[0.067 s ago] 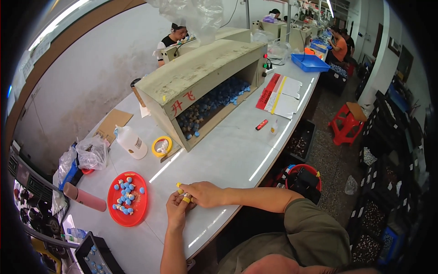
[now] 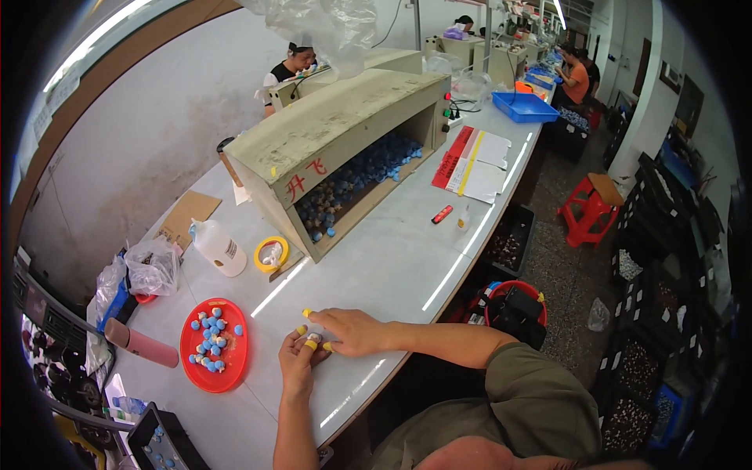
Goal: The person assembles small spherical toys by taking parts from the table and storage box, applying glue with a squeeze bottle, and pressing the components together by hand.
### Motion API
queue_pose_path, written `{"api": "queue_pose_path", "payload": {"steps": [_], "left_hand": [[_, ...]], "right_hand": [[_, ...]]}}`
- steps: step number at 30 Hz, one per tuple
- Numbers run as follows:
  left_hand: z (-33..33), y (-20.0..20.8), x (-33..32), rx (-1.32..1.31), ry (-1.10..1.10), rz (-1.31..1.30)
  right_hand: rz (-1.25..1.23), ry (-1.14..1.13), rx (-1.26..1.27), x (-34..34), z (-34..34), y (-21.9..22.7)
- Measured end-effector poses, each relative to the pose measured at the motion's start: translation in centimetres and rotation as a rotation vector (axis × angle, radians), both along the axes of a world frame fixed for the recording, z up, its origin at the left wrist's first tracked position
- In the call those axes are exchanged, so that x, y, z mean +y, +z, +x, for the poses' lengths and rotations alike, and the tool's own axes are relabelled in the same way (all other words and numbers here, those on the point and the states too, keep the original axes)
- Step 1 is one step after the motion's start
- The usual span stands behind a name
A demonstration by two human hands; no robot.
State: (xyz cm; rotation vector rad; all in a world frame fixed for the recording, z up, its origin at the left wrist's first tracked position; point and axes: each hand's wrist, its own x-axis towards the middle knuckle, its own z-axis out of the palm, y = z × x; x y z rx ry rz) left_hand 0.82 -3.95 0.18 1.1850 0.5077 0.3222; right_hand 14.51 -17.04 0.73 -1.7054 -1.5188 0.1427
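My left hand (image 2: 296,366) is above the grey table, its fingers pinched on a small round whitish piece (image 2: 315,338). Just to its right is my right hand (image 2: 354,332), index finger stretched out and thumb apart from it, with nothing visible between them. The right thumb tip lies close beside the piece; whether it touches, I cannot tell. Yellow wraps cover several fingertips of both hands. To the left, a round red tray (image 2: 241,362) bears several small blue-and-cream balls (image 2: 211,333).
Beyond my hands stands a beige open-fronted box (image 2: 345,129) filled with blue pieces. A white bottle (image 2: 218,247), yellow tape roll (image 2: 271,254) and pink flask (image 2: 142,342) stand left. A red marker-like stick (image 2: 442,214) and papers (image 2: 472,163) lie right. Co-workers sit farther off.
My right index finger and thumb have spread apart and drawn off the piece, which now shows more plainly in my left fingers. The whole view has shifted slightly.
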Motion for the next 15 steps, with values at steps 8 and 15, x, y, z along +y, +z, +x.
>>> {"api": "queue_pose_path", "payload": {"steps": [8, 15], "left_hand": [[-0.4, 0.3, 1.6, 0.035, 0.098, -0.145], [-0.5, 0.2, 1.6, 0.056, 0.078, -0.138]], "right_hand": [[0.453, -1.372, -0.183, -13.3, 14.2, -2.6], [-0.057, -1.459, -0.08, -17.6, 21.1, -4.5]]}}
